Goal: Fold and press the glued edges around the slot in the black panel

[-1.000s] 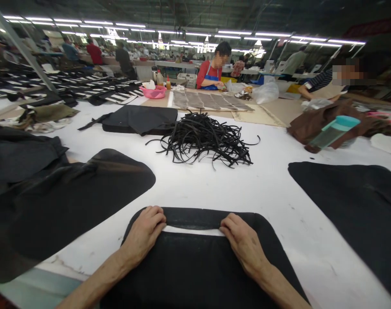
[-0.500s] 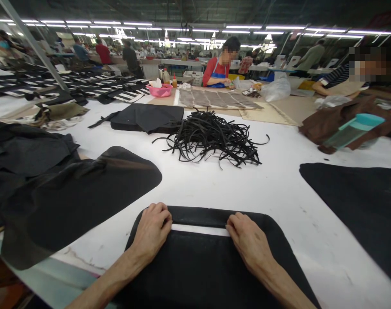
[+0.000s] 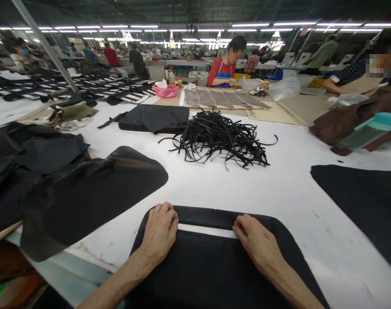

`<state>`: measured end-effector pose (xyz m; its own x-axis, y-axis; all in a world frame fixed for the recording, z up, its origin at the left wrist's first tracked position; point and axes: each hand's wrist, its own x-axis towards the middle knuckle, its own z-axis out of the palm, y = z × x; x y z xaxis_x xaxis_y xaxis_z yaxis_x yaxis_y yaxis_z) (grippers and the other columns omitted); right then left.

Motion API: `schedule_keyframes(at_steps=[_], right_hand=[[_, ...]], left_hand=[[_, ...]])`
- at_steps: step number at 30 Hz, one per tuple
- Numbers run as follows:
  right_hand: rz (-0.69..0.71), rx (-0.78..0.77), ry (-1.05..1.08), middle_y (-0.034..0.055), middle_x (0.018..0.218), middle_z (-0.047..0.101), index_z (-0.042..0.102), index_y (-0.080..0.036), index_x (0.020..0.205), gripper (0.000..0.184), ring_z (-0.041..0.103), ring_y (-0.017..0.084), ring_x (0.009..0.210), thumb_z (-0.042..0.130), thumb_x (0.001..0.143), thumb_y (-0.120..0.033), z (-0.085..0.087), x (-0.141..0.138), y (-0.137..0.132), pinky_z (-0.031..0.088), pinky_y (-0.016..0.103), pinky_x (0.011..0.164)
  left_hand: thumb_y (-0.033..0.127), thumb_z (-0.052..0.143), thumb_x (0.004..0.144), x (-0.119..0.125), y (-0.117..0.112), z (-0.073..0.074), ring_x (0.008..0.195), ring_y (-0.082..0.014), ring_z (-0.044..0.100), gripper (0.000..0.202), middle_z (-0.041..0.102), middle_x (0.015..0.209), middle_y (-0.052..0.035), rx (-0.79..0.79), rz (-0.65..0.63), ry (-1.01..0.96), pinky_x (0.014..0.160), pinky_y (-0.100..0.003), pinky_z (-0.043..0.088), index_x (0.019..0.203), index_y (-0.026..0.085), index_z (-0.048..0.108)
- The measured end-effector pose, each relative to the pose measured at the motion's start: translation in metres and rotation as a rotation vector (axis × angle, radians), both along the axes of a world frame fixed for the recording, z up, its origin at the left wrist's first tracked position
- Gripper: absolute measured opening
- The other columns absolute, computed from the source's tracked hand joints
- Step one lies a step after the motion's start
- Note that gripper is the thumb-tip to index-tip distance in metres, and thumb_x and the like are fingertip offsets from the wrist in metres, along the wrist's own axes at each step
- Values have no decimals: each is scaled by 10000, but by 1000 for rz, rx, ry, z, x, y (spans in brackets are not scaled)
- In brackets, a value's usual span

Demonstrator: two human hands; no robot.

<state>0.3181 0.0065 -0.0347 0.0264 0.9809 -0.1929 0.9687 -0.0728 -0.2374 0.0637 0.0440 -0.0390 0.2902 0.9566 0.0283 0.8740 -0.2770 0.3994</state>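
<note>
A black rounded fabric panel [image 3: 211,266] lies on the white table [image 3: 279,193] right in front of me. Along its far edge runs a black strip [image 3: 205,216], and a narrow white gap [image 3: 208,229] separates the strip from the rest of the panel. My left hand [image 3: 160,234] rests at the left end of that gap with its fingers curled down onto the strip. At the right end, my right hand [image 3: 258,244] does the same, fingers bent and pressed on the strip's edge.
A heap of loose black strips [image 3: 219,139] sits mid-table. More black panels lie at left [image 3: 92,189] and right [image 3: 359,201], with a folded black stack [image 3: 153,118] behind. A teal-lidded container [image 3: 366,131] lies at right. A person in red [image 3: 226,68] works across the table.
The view has turned slightly left, so everything sits further right in frame. Both hands stay on the strip; the white gap has straightened and the strip lies flatter.
</note>
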Motion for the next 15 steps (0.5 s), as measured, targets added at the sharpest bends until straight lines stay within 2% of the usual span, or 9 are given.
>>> schedule_keyframes(at_steps=[8,15], right_hand=[[-25,-54,20,18,774,555,494,-199,731,161,514,176,755,402,862,-181,9,0,4,338,279,654],[-69,-111,71,3,714,568,483,-198,656,148,517,153,699,433,784,-143,14,0,11,291,257,601]], left_hand=[[129,464,781,1,2,0,835,-190,465,142,528,843,-11,-8,58,6,748,-336,347,665,192,516],[87,462,768,7,0,2,805,-206,444,91,493,811,-19,24,73,104,718,-340,354,767,178,471]])
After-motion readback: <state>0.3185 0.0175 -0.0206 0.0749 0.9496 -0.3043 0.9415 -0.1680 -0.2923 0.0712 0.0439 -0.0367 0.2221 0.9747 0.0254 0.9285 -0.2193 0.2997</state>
